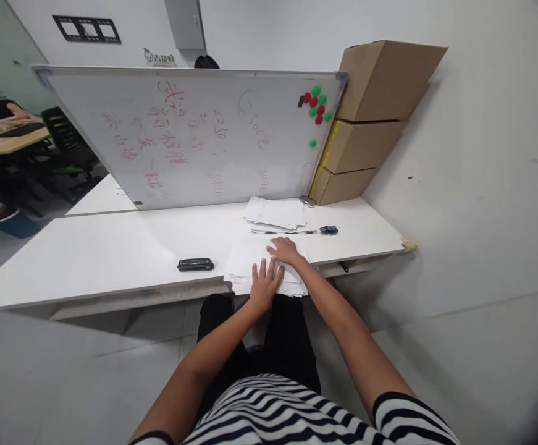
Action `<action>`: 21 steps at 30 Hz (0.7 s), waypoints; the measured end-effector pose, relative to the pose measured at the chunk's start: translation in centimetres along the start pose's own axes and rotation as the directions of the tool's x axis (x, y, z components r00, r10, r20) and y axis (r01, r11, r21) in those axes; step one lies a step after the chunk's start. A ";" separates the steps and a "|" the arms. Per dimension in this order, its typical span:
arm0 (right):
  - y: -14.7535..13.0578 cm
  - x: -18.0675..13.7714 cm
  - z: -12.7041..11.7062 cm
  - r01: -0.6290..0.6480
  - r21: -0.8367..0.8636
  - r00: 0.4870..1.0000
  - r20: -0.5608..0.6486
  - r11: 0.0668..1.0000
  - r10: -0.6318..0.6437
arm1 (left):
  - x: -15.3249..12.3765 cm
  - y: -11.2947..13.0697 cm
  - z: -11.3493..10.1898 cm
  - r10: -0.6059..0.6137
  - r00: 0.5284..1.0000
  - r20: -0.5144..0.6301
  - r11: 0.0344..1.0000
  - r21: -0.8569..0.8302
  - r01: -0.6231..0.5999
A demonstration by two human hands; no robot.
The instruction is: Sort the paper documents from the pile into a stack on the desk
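Observation:
A stack of white paper sheets (245,262) lies at the near edge of the white table (102,253). My left hand (265,283) rests flat on the stack with its fingers spread apart. Just beyond it, my right hand (285,249) lies on the same stack with the fingers curled down onto the top sheet; whether it grips a sheet is unclear. A second pile of white papers (275,213) sits farther back on the table.
A black stapler (195,264) lies left of the stack. A pen (287,232) and a small dark object (328,230) lie behind it. A whiteboard (194,136) with red writing and magnets leans at the table's back. Cardboard boxes (370,117) are stacked at right.

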State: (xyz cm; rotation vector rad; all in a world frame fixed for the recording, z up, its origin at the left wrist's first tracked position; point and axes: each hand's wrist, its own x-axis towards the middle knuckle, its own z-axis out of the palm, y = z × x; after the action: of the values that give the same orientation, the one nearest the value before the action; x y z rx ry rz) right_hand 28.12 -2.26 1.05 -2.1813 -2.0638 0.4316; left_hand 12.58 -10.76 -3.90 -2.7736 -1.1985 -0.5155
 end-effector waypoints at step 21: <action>2.1 3.9 0.6 -0.004 0.028 1.000 0.007 1.000 0.004 | 3.6 -0.6 0.0 -0.038 0.998 0.050 0.996 0.087 0.033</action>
State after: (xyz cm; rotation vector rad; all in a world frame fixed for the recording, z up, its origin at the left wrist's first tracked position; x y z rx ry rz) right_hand 30.08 1.35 -0.61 -2.1717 -2.0443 0.4660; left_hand 14.45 -7.86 -2.75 -2.7134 -1.2513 -0.3881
